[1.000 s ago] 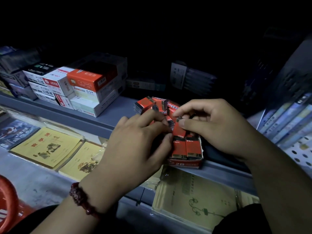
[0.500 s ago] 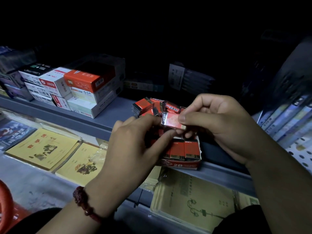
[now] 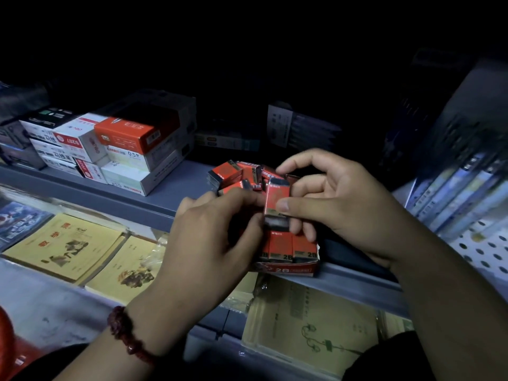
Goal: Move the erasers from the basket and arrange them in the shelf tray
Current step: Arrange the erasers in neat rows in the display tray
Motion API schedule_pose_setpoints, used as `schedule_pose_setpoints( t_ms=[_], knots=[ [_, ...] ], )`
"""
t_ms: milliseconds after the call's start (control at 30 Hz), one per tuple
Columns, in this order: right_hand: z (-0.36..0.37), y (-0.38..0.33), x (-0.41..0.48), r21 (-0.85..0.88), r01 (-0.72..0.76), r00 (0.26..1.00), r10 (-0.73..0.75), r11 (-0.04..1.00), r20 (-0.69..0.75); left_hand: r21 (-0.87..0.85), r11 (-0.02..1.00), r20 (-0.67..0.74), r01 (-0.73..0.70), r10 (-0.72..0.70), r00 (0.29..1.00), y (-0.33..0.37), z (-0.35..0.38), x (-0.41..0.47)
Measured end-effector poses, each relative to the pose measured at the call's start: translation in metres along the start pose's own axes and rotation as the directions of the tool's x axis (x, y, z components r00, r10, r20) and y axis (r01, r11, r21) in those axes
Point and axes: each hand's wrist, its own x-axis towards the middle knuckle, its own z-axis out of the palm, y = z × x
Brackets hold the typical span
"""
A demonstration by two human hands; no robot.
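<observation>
A red cardboard shelf tray (image 3: 288, 269) marked 2B sits at the grey shelf's front edge, with a row of red erasers (image 3: 291, 244) standing in its front. My right hand (image 3: 338, 204) pinches one red eraser (image 3: 276, 198) upright just above the tray. My left hand (image 3: 209, 237) is beside it with curled fingers over the tray's left part, touching the erasers there; what it holds is hidden. A loose heap of red erasers (image 3: 236, 174) lies on the shelf behind the tray. A red basket edge (image 3: 5, 342) shows at the bottom left.
Stacked red and white stationery boxes (image 3: 115, 149) stand on the grey shelf (image 3: 154, 204) to the left. Yellow notebooks (image 3: 63, 243) and a pale green notebook (image 3: 310, 323) lie on the lower level. Blue booklets (image 3: 461, 193) lean at the right. The back of the shelf is dark.
My right hand has lifted one eraser from among the erasers and turned it upright over the tray. My left hand stays at the tray's left side.
</observation>
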Motion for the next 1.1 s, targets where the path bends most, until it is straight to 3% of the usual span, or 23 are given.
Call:
schedule_pose_setpoints(
  t_ms=[200,467,700,833,1000,1100],
  knots=[
    [-0.002,0.007,0.002,-0.073,0.038,0.993,-0.046,0.997,-0.105,0.061,0.998,0.021,-0.024,0.023,1.0,0.001,-0.002,0.0],
    [0.002,0.017,0.004,-0.335,0.055,0.983,-0.11,0.94,-0.148,0.049,0.998,-0.001,-0.043,0.043,0.999,0.0,-0.001,0.001],
    [0.012,0.014,0.004,-0.657,0.064,0.981,-0.169,0.751,-0.097,0.037,0.998,-0.002,-0.051,0.051,0.999,0.0,-0.001,0.0],
    [0.016,0.011,0.005,-0.719,0.054,0.981,-0.171,0.693,-0.091,0.043,0.997,-0.002,-0.057,0.057,0.998,-0.002,0.0,0.0],
    [0.024,0.004,0.005,-0.849,0.073,0.993,-0.115,0.523,0.015,0.037,0.998,0.014,-0.054,0.054,0.998,-0.004,-0.001,-0.001],
    [0.027,0.001,0.003,-0.866,0.092,0.994,-0.091,0.492,0.054,0.04,0.998,0.029,-0.057,0.056,0.998,-0.006,-0.001,-0.001]
  ],
)
